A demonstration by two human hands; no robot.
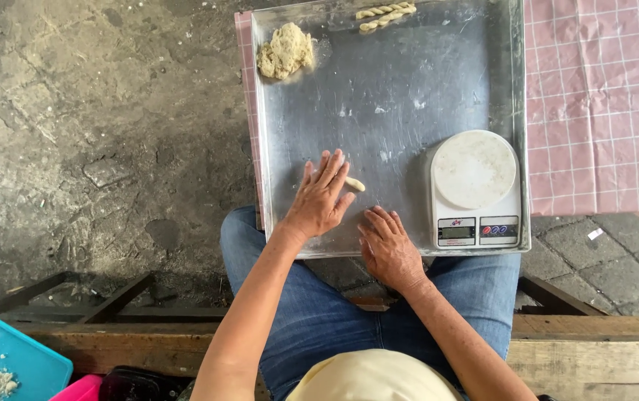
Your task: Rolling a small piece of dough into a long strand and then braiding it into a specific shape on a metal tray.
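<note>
While the person sat with a large metal tray (386, 96) across their blue-jeaned knees, the left hand (319, 197) lay flat on the tray's surface, its grip spread, fingers straight and pressing down on a small roll of dough (354, 184) whose pale end poked out from under the fingertips. That roll sat near the tray's front edge, a little left of its middle. The right hand (388, 249) rested on the same front edge, just beside the left hand, its fingers loosely bent, holding nothing.

At the tray's front right corner stood a white kitchen scale (475, 189) with a round platform. A rough lump of dough (285, 50) lay in the tray's far left corner, and two twisted dough sticks (386, 15) lay side by side against the far rim. To the right of the tray a pink checked cloth (602, 96) showed; to its left was cracked stone floor (96, 134). Well below and left of the tray sat a blue plastic tray (7, 364) with crumbs.
</note>
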